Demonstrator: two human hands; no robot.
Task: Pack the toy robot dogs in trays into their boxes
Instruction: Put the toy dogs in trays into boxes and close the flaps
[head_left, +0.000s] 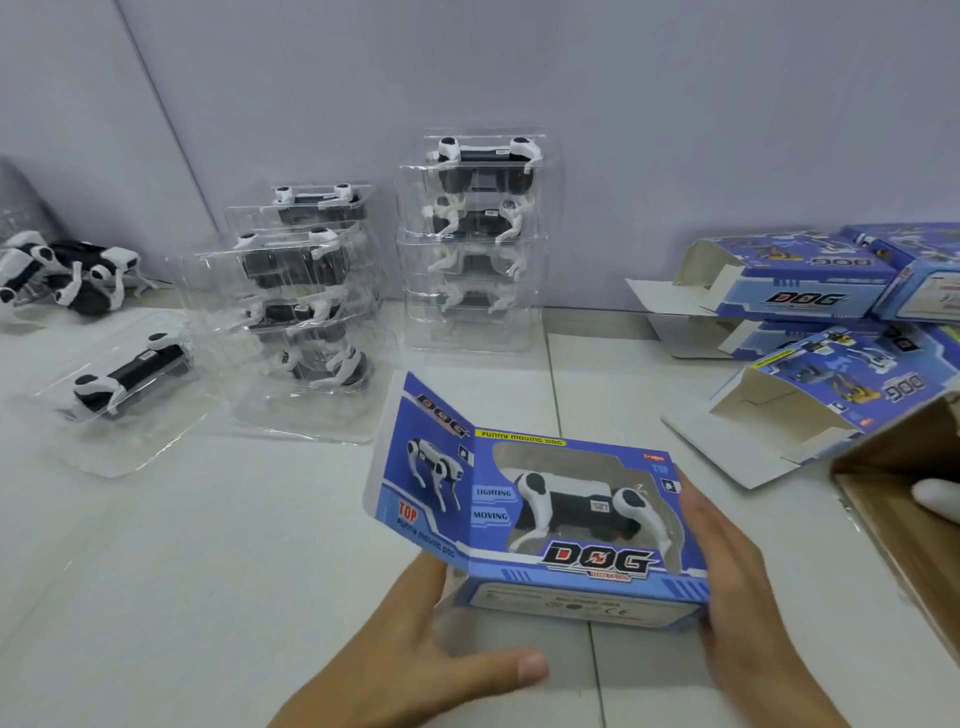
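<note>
Blue dog box (561, 525), loaded, sits between our flat-fingered left hand (431, 654) and right hand (737, 587); next we close its left-end flap (421, 467).

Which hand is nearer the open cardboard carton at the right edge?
Right. The right hand holds the blue box's right end, beside the carton; the left hand is at its left end, farther away.

We see a blue box (540, 519) with a yellow strip on top, a red-and-black "DOG" logo and red "TOP" lettering; the toy dog (582, 506) in its window is white with black patches. The stacked trays (306, 312) are clear plastic (the dogs inside are black and white too). The open boxes (795, 280) are blue outside, off-white inside, beside a brown carton (904, 499)
</note>
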